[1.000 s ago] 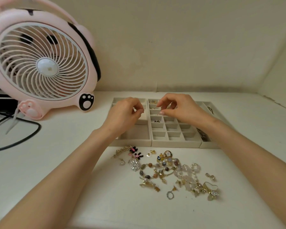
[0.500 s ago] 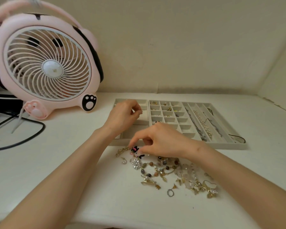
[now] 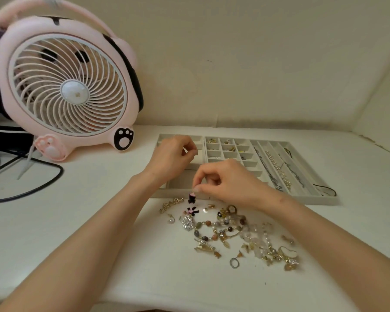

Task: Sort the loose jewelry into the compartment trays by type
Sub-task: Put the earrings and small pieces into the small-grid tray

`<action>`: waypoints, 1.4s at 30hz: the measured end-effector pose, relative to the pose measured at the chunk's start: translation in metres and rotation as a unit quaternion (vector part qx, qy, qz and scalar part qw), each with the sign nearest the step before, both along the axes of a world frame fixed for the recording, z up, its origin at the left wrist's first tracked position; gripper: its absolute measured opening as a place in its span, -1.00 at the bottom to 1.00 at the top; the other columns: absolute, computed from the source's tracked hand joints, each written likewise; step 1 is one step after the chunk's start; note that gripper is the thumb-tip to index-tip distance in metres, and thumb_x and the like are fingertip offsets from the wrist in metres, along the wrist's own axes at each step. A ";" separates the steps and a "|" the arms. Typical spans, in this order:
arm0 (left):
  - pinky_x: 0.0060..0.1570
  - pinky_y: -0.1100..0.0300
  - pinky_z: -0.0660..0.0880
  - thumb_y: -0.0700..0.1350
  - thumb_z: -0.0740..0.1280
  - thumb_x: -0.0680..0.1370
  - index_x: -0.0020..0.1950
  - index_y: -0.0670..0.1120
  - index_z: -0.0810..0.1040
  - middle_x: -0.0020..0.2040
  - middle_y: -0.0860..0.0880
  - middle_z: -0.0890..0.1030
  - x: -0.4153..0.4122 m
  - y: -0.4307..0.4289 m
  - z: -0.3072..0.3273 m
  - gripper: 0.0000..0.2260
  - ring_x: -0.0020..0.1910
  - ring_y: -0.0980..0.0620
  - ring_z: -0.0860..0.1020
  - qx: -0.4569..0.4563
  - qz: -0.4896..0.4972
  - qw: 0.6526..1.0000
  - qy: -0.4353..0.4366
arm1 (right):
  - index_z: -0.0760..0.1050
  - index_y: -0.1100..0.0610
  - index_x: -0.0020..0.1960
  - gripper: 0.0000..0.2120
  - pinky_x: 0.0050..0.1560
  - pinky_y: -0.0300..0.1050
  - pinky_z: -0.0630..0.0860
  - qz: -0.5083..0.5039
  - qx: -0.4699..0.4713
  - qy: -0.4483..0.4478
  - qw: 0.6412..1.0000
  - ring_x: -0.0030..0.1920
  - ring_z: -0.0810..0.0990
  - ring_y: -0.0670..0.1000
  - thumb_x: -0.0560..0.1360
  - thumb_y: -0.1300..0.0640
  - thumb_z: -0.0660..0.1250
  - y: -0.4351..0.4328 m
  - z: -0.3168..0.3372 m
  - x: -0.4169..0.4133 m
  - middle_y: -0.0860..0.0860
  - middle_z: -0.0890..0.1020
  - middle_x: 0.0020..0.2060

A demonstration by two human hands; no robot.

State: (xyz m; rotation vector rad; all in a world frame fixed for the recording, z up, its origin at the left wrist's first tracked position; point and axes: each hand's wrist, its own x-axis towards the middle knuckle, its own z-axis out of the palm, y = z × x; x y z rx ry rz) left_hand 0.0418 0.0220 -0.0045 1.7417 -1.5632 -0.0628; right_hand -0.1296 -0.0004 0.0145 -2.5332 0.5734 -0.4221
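A pile of loose jewelry (image 3: 230,230) lies on the white table in front of the trays: beaded bracelets, gold charms, a crystal brooch (image 3: 188,222), a silver ring (image 3: 234,263). My right hand (image 3: 225,183) pinches a small black-and-pink bow earring (image 3: 191,197), lifted just above the pile's far left edge. A matching bow earring (image 3: 191,211) stays on the table. My left hand (image 3: 173,156) hovers over the left tray (image 3: 178,192), its fingertips pinched on something tiny that I cannot make out. The small-compartment tray (image 3: 230,152) holds several earrings.
The right tray (image 3: 306,197) with long slots holds chains and a pearl strand. A pink animal-shaped desk fan (image 3: 65,91) stands at the left rear, with black cables (image 3: 43,183) on the table beside it. Walls close the back and right.
My right hand came back from the compartment tray to the pile, pinched the black-and-pink bow earring and raised it slightly. My left hand stayed over the left tray.
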 end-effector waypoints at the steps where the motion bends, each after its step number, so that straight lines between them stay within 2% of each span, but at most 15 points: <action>1: -0.10 0.08 0.48 -0.16 0.31 0.52 -0.13 -0.06 0.56 -0.12 0.03 0.60 -0.001 0.000 0.000 -0.95 -0.17 0.05 0.51 0.000 -0.007 1.000 0.000 | 0.59 0.01 -0.17 -0.96 -0.24 -0.19 0.46 -0.008 0.026 -0.014 1.000 -0.47 0.39 -0.18 0.46 0.08 0.41 -0.003 0.003 -0.005 -0.09 0.48 -0.50; 3: -0.10 0.06 0.49 -0.15 0.32 0.52 -0.15 -0.03 0.54 -0.13 0.04 0.58 -0.003 0.000 0.000 -0.94 -0.17 0.05 0.52 0.001 -0.021 1.000 -0.003 | 0.57 0.03 -0.17 -0.95 -0.27 -0.28 0.47 -0.025 0.070 -0.042 0.996 -0.48 0.44 -0.13 0.46 0.11 0.41 -0.009 0.010 -0.016 -0.08 0.49 -0.52; 5: -0.11 0.06 0.49 -0.15 0.31 0.54 -0.14 -0.04 0.54 -0.12 0.06 0.58 -0.005 0.001 0.001 -0.93 -0.15 0.05 0.52 0.001 -0.031 0.999 -0.005 | 0.57 0.05 -0.18 -0.95 -0.26 -0.27 0.49 -0.057 0.080 -0.074 0.992 -0.49 0.44 -0.11 0.46 0.13 0.40 -0.018 0.016 -0.026 -0.08 0.48 -0.54; 8: -0.12 0.07 0.50 -0.16 0.29 0.55 -0.08 -0.09 0.56 -0.12 0.06 0.57 -0.005 0.003 0.000 -0.93 -0.13 0.05 0.52 0.003 -0.038 0.999 -0.005 | 0.58 0.07 -0.18 -0.95 -0.13 -0.22 0.52 -0.125 0.051 -0.117 0.984 -0.49 0.45 -0.11 0.47 0.14 0.40 -0.040 0.018 -0.035 -0.03 0.49 -0.53; 10: -0.11 0.06 0.51 -0.17 0.28 0.55 -0.08 -0.08 0.56 -0.10 0.04 0.58 -0.005 0.002 -0.001 -0.92 -0.12 0.05 0.53 0.009 -0.042 0.999 -0.008 | 0.57 0.04 -0.22 -0.91 -0.17 -0.20 0.48 -0.170 0.028 -0.129 0.976 -0.49 0.45 -0.10 0.46 0.15 0.42 -0.056 0.016 -0.036 -0.07 0.48 -0.57; 13: -0.14 0.16 0.47 -0.17 0.28 0.55 -0.10 -0.05 0.54 -0.09 0.03 0.59 -0.005 0.001 -0.002 -0.92 -0.13 0.07 0.52 0.016 -0.046 0.999 -0.013 | 0.55 -0.02 -0.27 -0.86 -0.15 -0.07 0.52 -0.220 0.001 -0.107 0.970 -0.44 0.47 -0.03 0.46 0.12 0.42 -0.075 0.011 -0.032 -0.13 0.44 -0.64; 17: -0.22 0.29 0.36 -0.17 0.29 0.55 -0.14 -0.03 0.51 -0.13 0.06 0.55 -0.004 0.001 -0.003 -0.91 -0.17 0.11 0.48 0.010 -0.046 0.999 -0.011 | 0.59 0.04 -0.22 -0.92 -0.04 0.01 0.54 -0.245 -0.007 -0.071 0.967 -0.39 0.47 -0.03 0.46 0.10 0.41 -0.090 0.004 -0.027 -0.21 0.48 -0.62; 19: -0.21 0.28 0.37 -0.17 0.29 0.55 -0.13 -0.04 0.52 -0.13 0.07 0.55 -0.004 0.001 -0.002 -0.92 -0.16 0.11 0.48 0.010 -0.046 0.999 -0.013 | 0.61 0.06 -0.21 -0.93 -0.06 0.01 0.54 -0.244 -0.009 -0.063 0.968 -0.40 0.47 -0.03 0.46 0.13 0.41 -0.091 0.002 -0.026 -0.12 0.50 -0.58; 23: -0.15 0.18 0.45 -0.16 0.28 0.56 -0.10 -0.06 0.55 -0.12 0.06 0.56 -0.005 0.001 -0.003 -0.93 -0.13 0.07 0.51 0.013 -0.048 0.999 -0.022 | 0.63 0.09 -0.14 -0.94 -0.17 -0.15 0.51 -0.221 0.003 -0.048 0.974 -0.41 0.54 -0.07 0.47 0.11 0.41 -0.086 0.001 -0.026 -0.02 0.57 -0.48; 26: -0.15 0.17 0.47 -0.16 0.28 0.56 -0.10 -0.04 0.54 -0.10 0.04 0.58 -0.005 0.001 -0.003 -0.93 -0.12 0.07 0.52 0.014 -0.050 0.998 -0.024 | 0.63 0.07 -0.08 -0.93 -0.26 -0.31 0.42 -0.210 -0.001 -0.060 0.976 -0.38 0.56 -0.15 0.49 0.10 0.39 -0.080 0.005 -0.028 -0.01 0.62 -0.40; 30: -0.10 0.06 0.50 -0.15 0.28 0.55 -0.08 -0.07 0.56 -0.10 0.05 0.58 -0.005 0.000 -0.003 -0.92 -0.11 0.05 0.52 0.017 -0.050 0.998 -0.030 | 0.63 0.02 -0.09 -0.95 -0.21 -0.26 0.40 -0.175 0.001 -0.083 0.981 -0.29 0.49 -0.17 0.47 0.12 0.40 -0.063 0.010 -0.026 -0.04 0.61 -0.27; 35: -0.08 0.01 0.50 -0.16 0.29 0.54 -0.08 -0.09 0.57 -0.13 0.05 0.56 -0.003 -0.001 -0.004 -0.93 -0.12 0.02 0.53 0.016 -0.047 0.998 -0.033 | 0.62 -0.04 -0.11 -0.92 -0.24 -0.37 0.36 -0.007 0.012 -0.007 1.000 -0.29 0.44 -0.27 0.44 0.12 0.43 -0.020 0.010 -0.016 -0.14 0.56 -0.24; 38: -0.08 0.00 0.50 -0.16 0.30 0.54 -0.09 -0.10 0.57 -0.13 0.03 0.57 -0.003 -0.001 -0.004 -0.93 -0.12 0.00 0.54 0.018 -0.046 0.998 -0.031 | 0.62 -0.09 -0.09 -0.93 -0.18 -0.30 0.41 0.047 -0.015 0.036 0.998 -0.27 0.45 -0.21 0.45 0.06 0.42 -0.002 0.002 -0.009 -0.14 0.53 -0.25; 40: -0.09 0.04 0.49 -0.17 0.30 0.54 -0.08 -0.11 0.57 -0.11 0.02 0.58 -0.003 -0.002 -0.004 -0.93 -0.12 0.01 0.53 0.018 -0.047 0.998 -0.029 | 0.63 -0.10 -0.07 -0.93 -0.17 -0.21 0.46 0.059 -0.039 0.045 0.997 -0.29 0.46 -0.18 0.46 0.01 0.40 0.006 -0.003 -0.005 -0.12 0.56 -0.25; 42: -0.13 0.10 0.47 -0.17 0.29 0.54 -0.10 -0.09 0.56 -0.10 0.01 0.59 -0.004 -0.002 -0.004 -0.94 -0.14 0.04 0.52 0.017 -0.047 0.998 -0.030 | 0.63 -0.09 -0.05 -0.91 -0.19 -0.20 0.46 0.062 -0.057 0.052 0.995 -0.30 0.48 -0.16 0.47 -0.04 0.39 0.010 -0.008 0.000 -0.12 0.59 -0.28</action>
